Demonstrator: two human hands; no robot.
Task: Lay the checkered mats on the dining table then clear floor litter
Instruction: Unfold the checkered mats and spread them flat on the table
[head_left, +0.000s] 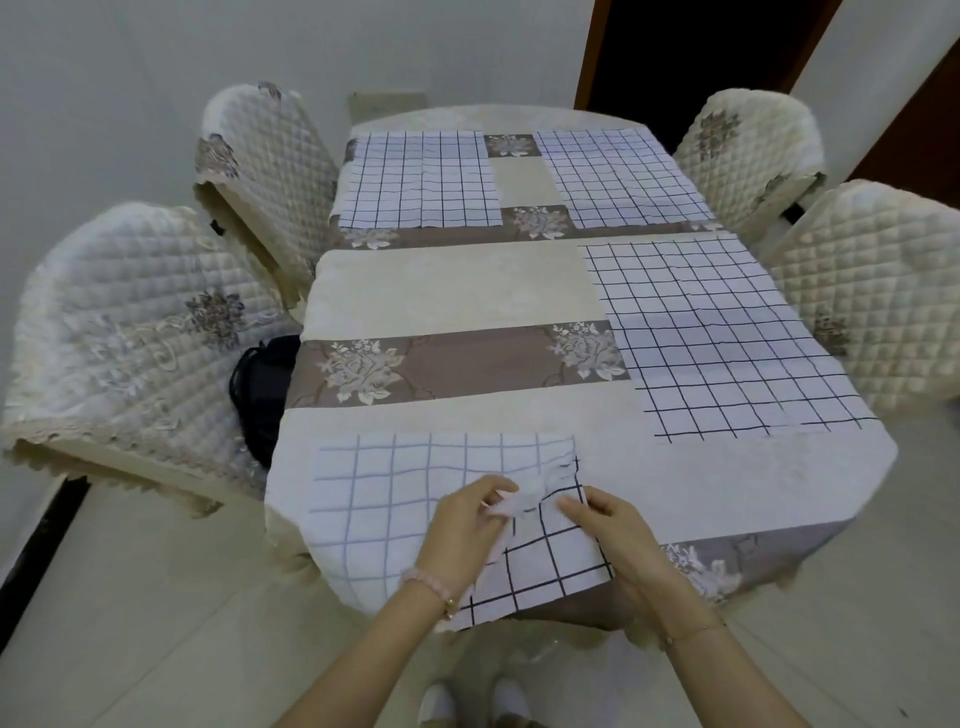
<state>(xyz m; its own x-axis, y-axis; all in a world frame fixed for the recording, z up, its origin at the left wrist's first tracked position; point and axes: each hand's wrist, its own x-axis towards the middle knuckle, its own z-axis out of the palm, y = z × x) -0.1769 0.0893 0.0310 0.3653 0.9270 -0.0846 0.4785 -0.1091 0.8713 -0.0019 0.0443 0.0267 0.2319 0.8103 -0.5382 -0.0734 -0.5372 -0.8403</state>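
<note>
Three white checkered mats lie flat on the dining table (452, 291): one at the far left (421, 179), one at the far right (623, 176), one on the right side (727, 338). A fourth checkered mat (384, 509) sits at the near edge, partly folded over so its paler underside shows, with one corner hanging off the table. My left hand (462, 530) pinches a bunched fold of this mat. My right hand (608, 525) grips the same fold just to the right. No floor litter is visible.
Four quilted cream chairs ring the table: near left (130, 343), far left (265, 171), far right (743, 150), near right (878, 291). A dark bag (265, 389) rests on the near-left seat. Pale floor tiles (182, 623) and my white shoes (472, 701) lie below.
</note>
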